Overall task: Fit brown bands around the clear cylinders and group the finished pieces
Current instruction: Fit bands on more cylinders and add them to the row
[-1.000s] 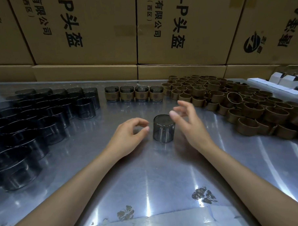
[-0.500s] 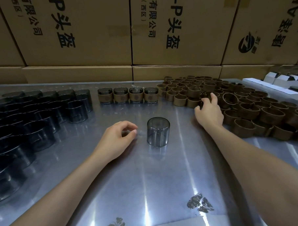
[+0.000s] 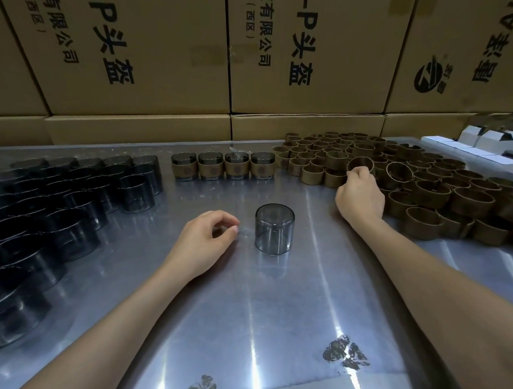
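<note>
Steel tabletop [image 3: 254,312] fills my view, scuffed and streaked with glare, and on it, roughly in the middle, stands one clear cylinder [image 3: 274,228], smoky grey, closed end up and bare of any band. My left hand [image 3: 204,243] rests on the metal just beside it without touching it; the fingers curl loosely, forefinger and thumb close together, and I see nothing between them. My right hand [image 3: 359,194] is out at the near edge of the brown bands [image 3: 443,192], a wide crowd of cardboard-coloured rings spread over the right part of the table. Its fingers are curled over the rim of one brown band [image 3: 361,163] that is tipped up at an angle among the others, and they grip it at its lower edge. Four finished pieces [image 3: 223,165] stand in a straight row at the back, between the two supplies, each one a smoky cylinder with a brown sleeve round its waist and a dark round mark on the front. Unbanded cylinders [image 3: 73,196] are packed in rows on the left, dark and glossy, running out of my view at the near left corner. Cardboard boxes [image 3: 302,60] with black printed characters are stacked like a wall behind the table. Some white cartons [image 3: 459,147] sit at the far right edge.
</note>
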The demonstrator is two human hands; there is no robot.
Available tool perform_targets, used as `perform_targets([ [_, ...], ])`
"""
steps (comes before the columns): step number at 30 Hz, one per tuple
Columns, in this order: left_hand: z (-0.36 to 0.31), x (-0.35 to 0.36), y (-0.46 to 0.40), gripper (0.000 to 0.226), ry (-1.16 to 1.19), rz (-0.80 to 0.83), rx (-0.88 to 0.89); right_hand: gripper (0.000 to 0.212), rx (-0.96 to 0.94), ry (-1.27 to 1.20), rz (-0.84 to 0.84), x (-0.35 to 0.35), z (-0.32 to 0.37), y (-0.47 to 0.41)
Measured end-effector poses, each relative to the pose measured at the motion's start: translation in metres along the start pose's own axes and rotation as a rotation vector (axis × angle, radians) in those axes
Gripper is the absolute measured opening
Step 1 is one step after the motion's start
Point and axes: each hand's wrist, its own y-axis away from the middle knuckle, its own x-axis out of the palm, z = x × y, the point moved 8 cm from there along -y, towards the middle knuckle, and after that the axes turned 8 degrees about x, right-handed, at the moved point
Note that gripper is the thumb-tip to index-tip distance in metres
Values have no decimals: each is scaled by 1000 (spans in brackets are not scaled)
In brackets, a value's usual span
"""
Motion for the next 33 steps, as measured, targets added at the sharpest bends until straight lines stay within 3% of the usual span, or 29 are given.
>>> perform_targets([
  [4, 0, 1, 0, 9, 6, 5, -1, 36, -36, -55, -38, -8, 3, 8],
  [8, 0, 1, 0, 8, 3, 13, -1, 34, -191, -101, -80, -21, 18, 31],
  [14, -2, 2, 0, 8, -4, 22, 2, 33, -385, -142, 6, -35, 46, 84],
  [24, -2, 2, 1, 10, -3, 29, 3, 20, -430, -256, 45, -38, 60, 105],
  [28, -3, 1, 1, 14, 52, 2, 22, 50, -297, -423, 351, -15, 50, 93],
  [30, -9, 1, 2, 30, 42, 1, 79, 60, -225, -433, 506, 0, 46, 92],
  [33, -23, 5, 5, 58, 29, 48, 197, 60, -209, -468, 547, 6, 46, 90],
])
